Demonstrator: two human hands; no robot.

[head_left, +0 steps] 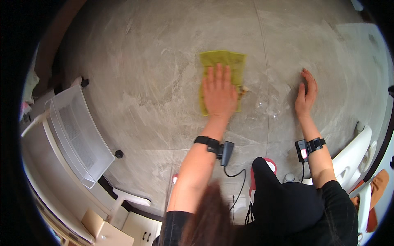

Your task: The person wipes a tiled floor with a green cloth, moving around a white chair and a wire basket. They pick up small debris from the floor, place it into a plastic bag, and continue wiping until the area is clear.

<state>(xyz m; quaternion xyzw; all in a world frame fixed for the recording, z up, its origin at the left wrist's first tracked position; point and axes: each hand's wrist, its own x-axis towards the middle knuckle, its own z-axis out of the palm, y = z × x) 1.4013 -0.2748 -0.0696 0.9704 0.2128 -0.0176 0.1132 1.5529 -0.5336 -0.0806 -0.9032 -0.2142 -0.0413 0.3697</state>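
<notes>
My left hand point(220, 95) lies flat on a yellow-green cloth point(234, 61), pressing it to the grey tiled floor point(156, 82). Its fingers are stretched out and point away from me. At the cloth's right edge, a small brown and white bit point(245, 89) shows beside my hand. Farther right, small shiny wet-looking spots point(262, 105) dot the tile near a joint line. Beyond them is my right hand point(307, 95), holding nothing, its fingers loosely curved and the thumb apart. Whether it touches the floor I cannot tell.
On the left stands a wheeled rack with a clear plastic bin point(78, 135). White plastic furniture point(353, 158) is close to my right arm. Black devices are strapped to both wrists, with cables hanging. My red-edged shoe point(269, 166) and a small round lid-like thing point(289, 177) are near my knee.
</notes>
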